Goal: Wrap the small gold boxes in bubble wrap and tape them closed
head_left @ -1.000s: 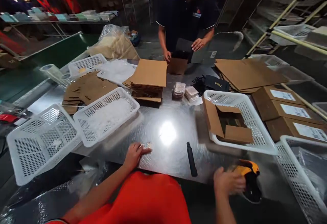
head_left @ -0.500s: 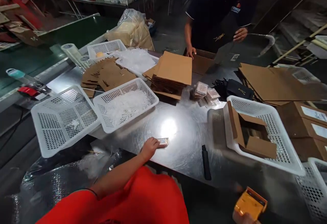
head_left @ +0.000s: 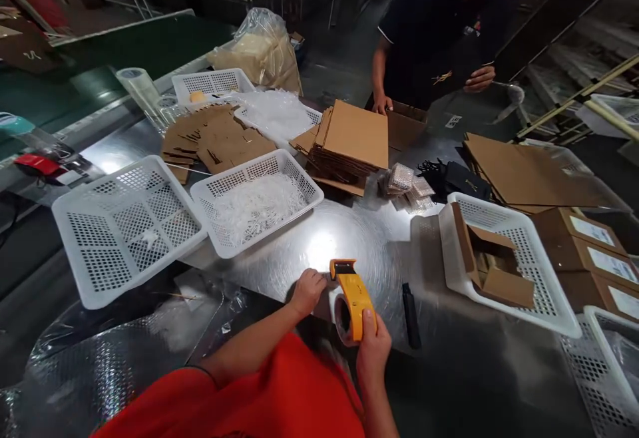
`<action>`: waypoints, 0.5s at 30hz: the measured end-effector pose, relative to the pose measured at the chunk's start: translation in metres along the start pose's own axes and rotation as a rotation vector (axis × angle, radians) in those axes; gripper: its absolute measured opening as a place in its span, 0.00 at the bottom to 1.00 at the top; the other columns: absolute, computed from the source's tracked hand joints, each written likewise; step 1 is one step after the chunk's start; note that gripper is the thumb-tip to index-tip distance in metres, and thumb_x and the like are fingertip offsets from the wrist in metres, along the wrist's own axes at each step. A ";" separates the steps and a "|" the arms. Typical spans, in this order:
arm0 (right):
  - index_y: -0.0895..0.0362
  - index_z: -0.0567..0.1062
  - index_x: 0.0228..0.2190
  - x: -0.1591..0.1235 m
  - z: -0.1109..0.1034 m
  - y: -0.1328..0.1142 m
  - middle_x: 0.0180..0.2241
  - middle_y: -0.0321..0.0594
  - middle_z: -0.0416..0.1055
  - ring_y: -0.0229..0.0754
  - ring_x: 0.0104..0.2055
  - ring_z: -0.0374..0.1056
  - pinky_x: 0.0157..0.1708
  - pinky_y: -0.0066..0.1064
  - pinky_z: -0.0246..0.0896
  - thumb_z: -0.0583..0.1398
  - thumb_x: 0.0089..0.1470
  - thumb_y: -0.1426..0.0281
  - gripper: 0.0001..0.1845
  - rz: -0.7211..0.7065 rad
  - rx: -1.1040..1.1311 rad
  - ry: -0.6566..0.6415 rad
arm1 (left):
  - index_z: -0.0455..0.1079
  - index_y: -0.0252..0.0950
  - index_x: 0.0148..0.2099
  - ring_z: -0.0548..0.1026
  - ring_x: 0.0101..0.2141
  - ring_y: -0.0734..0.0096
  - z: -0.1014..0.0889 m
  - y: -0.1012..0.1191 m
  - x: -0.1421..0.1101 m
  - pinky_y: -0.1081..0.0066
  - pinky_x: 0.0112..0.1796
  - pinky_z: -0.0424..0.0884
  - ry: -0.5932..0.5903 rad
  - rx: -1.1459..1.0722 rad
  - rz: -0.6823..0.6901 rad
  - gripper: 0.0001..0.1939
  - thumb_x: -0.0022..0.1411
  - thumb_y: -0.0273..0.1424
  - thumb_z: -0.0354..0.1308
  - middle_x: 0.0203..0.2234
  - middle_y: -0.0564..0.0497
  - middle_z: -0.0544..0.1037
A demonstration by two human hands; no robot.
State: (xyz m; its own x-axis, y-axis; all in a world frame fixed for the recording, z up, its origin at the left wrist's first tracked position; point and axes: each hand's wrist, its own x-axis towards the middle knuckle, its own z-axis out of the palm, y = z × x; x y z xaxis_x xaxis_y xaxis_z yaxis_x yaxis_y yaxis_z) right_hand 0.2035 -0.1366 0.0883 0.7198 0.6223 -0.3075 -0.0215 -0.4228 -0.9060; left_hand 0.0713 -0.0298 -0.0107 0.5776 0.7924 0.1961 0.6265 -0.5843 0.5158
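My right hand (head_left: 373, 348) grips a yellow tape dispenser (head_left: 358, 301) by its body, with a roll of clear tape on its near side. The dispenser's cutting head is raised over the metal table, right beside the fingers of my left hand (head_left: 308, 290). That hand is closed at the table surface on a small wrapped packet, which the fingers and the dispenser now mostly hide. To the right of the dispenser lies a black-handled tool (head_left: 411, 316), flat on the table. Farther back sit several small bubble-wrapped packets (head_left: 401, 178) in a pile.
White baskets stand at left (head_left: 74, 251), centre left (head_left: 219, 241) with shredded filler, and right (head_left: 559, 311) with an open carton (head_left: 506, 285). Flat cardboard (head_left: 357, 135) is stacked behind. Across the table, a co-worker's hand (head_left: 382, 103) touches a box. Bubble wrap (head_left: 100, 365) hangs at lower left.
My right hand has brought the tape dispenser from the lower right to beside my left hand. My left hand stays on the packet. The head view has shifted slightly.
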 end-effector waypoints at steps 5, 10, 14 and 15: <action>0.57 0.71 0.22 -0.006 0.006 0.017 0.18 0.33 0.62 0.37 0.21 0.56 0.19 0.30 0.54 0.59 0.40 0.34 0.36 0.017 -0.059 -0.074 | 0.70 0.36 0.36 0.74 0.37 0.62 0.015 -0.001 -0.001 0.62 0.41 0.73 0.064 -0.013 -0.107 0.12 0.59 0.15 0.50 0.32 0.47 0.75; 0.57 0.71 0.21 -0.013 0.002 0.034 0.18 0.34 0.62 0.38 0.21 0.56 0.19 0.32 0.54 0.58 0.41 0.33 0.36 -0.005 -0.098 -0.103 | 0.68 0.35 0.54 0.72 0.53 0.55 0.015 0.002 -0.001 0.55 0.55 0.71 0.102 -0.066 -0.271 0.26 0.52 0.16 0.56 0.54 0.39 0.72; 0.57 0.71 0.21 -0.012 0.003 0.045 0.17 0.35 0.62 0.39 0.21 0.56 0.19 0.32 0.54 0.56 0.42 0.32 0.38 -0.006 -0.120 -0.092 | 0.58 0.39 0.67 0.70 0.58 0.56 -0.002 -0.002 0.011 0.57 0.59 0.67 -0.199 -0.190 -0.290 0.43 0.49 0.15 0.55 0.58 0.42 0.72; 0.56 0.71 0.21 -0.011 0.004 0.047 0.17 0.35 0.61 0.38 0.21 0.56 0.19 0.32 0.53 0.55 0.42 0.32 0.38 -0.009 -0.124 -0.089 | 0.57 0.40 0.68 0.71 0.56 0.57 -0.006 -0.004 0.015 0.59 0.58 0.68 -0.279 -0.218 -0.293 0.43 0.50 0.16 0.54 0.56 0.43 0.75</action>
State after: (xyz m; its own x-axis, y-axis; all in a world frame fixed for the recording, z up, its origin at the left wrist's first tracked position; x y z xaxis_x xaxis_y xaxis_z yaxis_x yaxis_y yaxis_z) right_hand 0.1918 -0.1607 0.0476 0.6552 0.6799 -0.3293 0.0743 -0.4918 -0.8675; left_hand 0.0741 -0.0143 -0.0050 0.5302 0.8238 -0.2005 0.6768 -0.2688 0.6854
